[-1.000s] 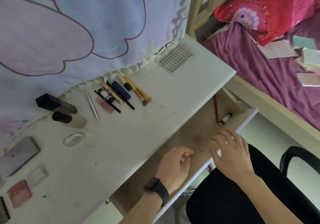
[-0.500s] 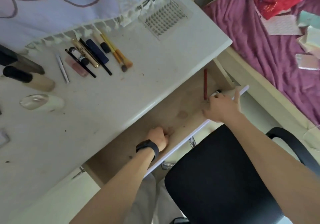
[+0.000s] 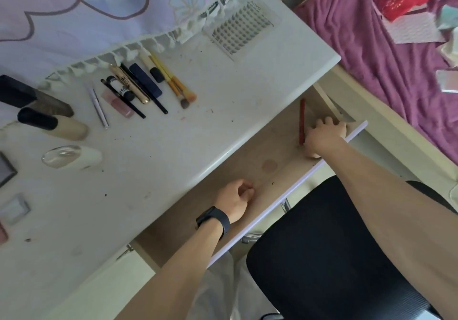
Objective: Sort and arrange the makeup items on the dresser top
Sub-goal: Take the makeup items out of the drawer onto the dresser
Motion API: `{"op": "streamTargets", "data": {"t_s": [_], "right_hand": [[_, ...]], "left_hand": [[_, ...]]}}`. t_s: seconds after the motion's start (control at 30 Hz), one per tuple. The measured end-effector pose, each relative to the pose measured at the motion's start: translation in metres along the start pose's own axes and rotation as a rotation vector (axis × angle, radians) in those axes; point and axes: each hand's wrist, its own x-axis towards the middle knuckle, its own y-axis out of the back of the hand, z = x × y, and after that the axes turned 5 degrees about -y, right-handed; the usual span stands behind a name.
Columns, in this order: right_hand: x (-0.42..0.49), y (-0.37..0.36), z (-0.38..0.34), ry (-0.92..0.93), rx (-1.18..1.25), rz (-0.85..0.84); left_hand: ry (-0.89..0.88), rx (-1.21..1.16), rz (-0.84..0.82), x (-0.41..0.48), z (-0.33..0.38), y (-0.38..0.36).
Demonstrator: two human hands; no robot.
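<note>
In the far right corner of the drawer [image 3: 247, 171], right hand [image 3: 322, 137] curls down beside the red pencil [image 3: 301, 121]; whether it grips anything, cannot tell. Left hand [image 3: 235, 198] is a loose fist on the drawer floor, seemingly empty. Pencil's long axis runs front-to-back, tip end unclear. Suggest a mid-shaft pinch, then laying it parallel to the pen row [image 3: 138, 89] on the dresser top [image 3: 198, 134].

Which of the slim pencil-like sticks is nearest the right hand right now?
The red pencil, lying alone in the open drawer right beside the right hand. The other sticks lie in a row on the dresser top.
</note>
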Motion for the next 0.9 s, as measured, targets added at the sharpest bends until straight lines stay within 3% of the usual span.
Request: {"op": "streamTargets", "data": {"t_s": [0.27,0.37,0.43,0.5,0.57,0.67,0.77,0.9], "right_hand": [[-0.002,0.003,-0.005,0.055,-0.140,0.005],[-0.011,0.006,0.000,0.133,-0.094,0.077],[-0.025,0.006,0.006,0.182,0.142,0.181],[-0.049,0.008,0.009,0.229,0.576,0.235],[-0.083,0.011,0.009,0.264,1.059,0.195],[-0.130,0.017,-0.007,0.310,1.583,0.032],[-0.158,0.024,-0.035,0.365,1.893,-0.126],[-0.173,0.041,-0.070,0.392,2.102,-0.210]], "left_hand": [[-0.049,-0.190,-0.001,-0.008,0.047,0.014],[0.003,-0.408,-0.007,-0.017,0.064,0.026],[0.062,-0.576,-0.013,-0.025,0.074,0.037],[0.092,-0.720,0.006,-0.033,0.082,0.052],[0.077,-0.816,0.036,-0.041,0.087,0.070],[0.020,-0.889,0.123,-0.052,0.087,0.099],[-0.025,-0.851,0.320,-0.057,0.080,0.131],[0.025,-0.716,0.631,-0.051,0.055,0.176]]}}
